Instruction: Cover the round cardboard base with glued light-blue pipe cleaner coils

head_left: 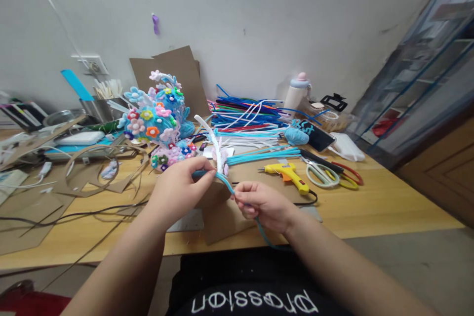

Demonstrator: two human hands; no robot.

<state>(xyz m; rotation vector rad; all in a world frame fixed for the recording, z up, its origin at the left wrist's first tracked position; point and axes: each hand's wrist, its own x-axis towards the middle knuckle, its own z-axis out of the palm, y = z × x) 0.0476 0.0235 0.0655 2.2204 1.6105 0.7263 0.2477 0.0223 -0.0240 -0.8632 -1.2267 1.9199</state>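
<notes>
Left hand [181, 185] pinches white stem [210, 137] where blue pipe cleaner [226, 183] meets it, just left of glue gun [289, 174]. Right hand [261, 203], fingers curled tight, grips the same cleaner, below-left of gun.

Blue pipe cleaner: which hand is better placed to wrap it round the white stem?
Right, probably. The right hand holds the free length of the blue pipe cleaner; the left hand pinches it against the white stem, so it serves as anchor.
</notes>
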